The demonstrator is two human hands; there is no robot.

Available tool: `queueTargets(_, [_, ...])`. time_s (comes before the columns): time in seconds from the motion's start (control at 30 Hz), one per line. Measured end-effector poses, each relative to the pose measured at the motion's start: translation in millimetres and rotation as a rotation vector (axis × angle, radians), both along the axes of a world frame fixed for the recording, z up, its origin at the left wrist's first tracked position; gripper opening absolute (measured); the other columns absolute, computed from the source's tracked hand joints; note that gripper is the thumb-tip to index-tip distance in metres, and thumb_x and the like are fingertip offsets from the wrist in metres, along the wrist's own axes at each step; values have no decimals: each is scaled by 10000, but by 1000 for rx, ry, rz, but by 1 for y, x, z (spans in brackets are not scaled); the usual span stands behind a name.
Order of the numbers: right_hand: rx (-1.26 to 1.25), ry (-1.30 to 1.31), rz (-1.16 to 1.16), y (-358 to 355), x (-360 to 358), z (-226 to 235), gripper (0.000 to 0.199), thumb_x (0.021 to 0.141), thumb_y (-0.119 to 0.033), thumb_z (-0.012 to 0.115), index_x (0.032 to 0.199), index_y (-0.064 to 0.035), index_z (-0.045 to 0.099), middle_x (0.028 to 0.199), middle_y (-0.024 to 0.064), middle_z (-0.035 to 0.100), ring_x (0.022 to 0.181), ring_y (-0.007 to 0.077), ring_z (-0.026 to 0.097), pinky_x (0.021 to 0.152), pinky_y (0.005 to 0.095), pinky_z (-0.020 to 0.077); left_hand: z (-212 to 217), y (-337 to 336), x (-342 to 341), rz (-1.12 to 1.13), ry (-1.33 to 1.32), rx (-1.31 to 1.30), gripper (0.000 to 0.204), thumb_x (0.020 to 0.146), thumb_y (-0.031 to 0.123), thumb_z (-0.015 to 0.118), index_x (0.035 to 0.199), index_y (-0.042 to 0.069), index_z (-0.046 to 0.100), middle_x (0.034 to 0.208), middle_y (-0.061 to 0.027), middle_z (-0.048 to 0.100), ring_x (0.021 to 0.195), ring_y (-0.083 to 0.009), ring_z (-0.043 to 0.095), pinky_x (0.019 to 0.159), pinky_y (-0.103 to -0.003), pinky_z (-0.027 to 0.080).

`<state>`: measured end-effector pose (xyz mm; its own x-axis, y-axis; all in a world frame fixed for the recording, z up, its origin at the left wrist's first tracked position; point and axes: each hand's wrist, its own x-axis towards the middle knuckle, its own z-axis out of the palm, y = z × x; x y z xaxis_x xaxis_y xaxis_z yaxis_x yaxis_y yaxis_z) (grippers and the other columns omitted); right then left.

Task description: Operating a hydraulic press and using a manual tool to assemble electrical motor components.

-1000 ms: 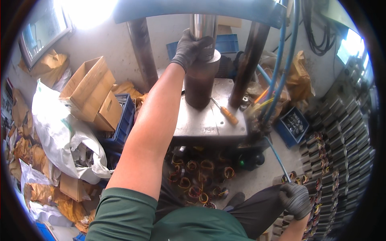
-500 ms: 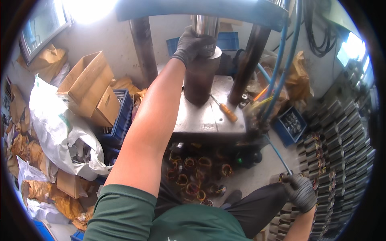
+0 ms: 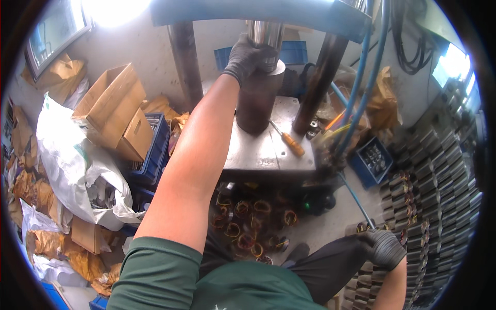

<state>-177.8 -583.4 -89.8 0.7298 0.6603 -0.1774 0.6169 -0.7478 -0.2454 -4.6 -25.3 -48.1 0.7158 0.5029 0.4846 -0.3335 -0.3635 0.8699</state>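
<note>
My left hand [image 3: 248,57], in a dark grey glove, is closed around the lower part of a shiny metal cylinder [image 3: 265,32] under the blue crossbeam of a press. Directly below stands a thick dark cylinder [image 3: 254,106] with a pale top face, upright on the metal press table [image 3: 248,155]. My fingers hide where the two cylinders meet. Down at the right, by my knee, my gloved right hand [image 3: 385,249] is closed over the end of a thin blue-grey lever rod [image 3: 356,199]. A screwdriver [image 3: 293,144] with a wooden handle lies on the press table.
Blue hoses [image 3: 364,93] hang right of the press. Stacked metal cores [image 3: 434,206] line the right side, near a blue bin of parts [image 3: 372,161]. Wire-wound rings [image 3: 248,227] lie under the table. A cardboard box [image 3: 111,108] and white sack [image 3: 67,155] stand left.
My right hand and the lever's end have dipped very slightly, and the fingers lie a little differently on it. My left hand keeps its hold on the shiny cylinder.
</note>
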Motion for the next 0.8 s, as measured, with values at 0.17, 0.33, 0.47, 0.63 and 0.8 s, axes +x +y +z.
queueTargets(0.17, [-26,3,94,-3,1,-7,306,887,-229,659,1149,-77,705,976,200,717,909,420,690,826,474,555,4,-1,1,-13,32,3,723,630,322,931,1148,-52,591,1036,-209,722,928,-273,726,853,-373,583])
queueTargets(0.33, [152,31,-123,1,-2,-2,287,881,-210,673,1106,-43,730,968,212,728,935,404,701,854,464,554,3,3,1,60,82,60,745,618,335,934,1151,-55,591,1021,-213,728,938,-289,730,864,-378,580])
queueTargets(0.47, [16,-10,18,-8,0,-8,304,875,-215,665,1135,-66,718,940,221,710,882,420,694,809,485,550,4,-1,0,81,119,62,756,613,340,934,1156,-61,595,1016,-215,733,952,-287,730,878,-379,575])
queueTargets(0.63, [218,73,-216,2,-3,1,295,877,-194,665,1134,-63,724,941,217,715,881,410,699,813,482,552,4,1,0,26,83,49,737,620,335,933,1146,-64,607,1034,-218,731,961,-286,728,886,-374,570])
queueTargets(0.8, [219,153,-243,5,1,-1,273,864,-153,664,1106,-44,732,974,208,719,883,402,700,820,454,563,1,7,-3,71,95,78,745,615,340,939,1148,-64,609,1048,-218,728,960,-286,727,888,-369,568])
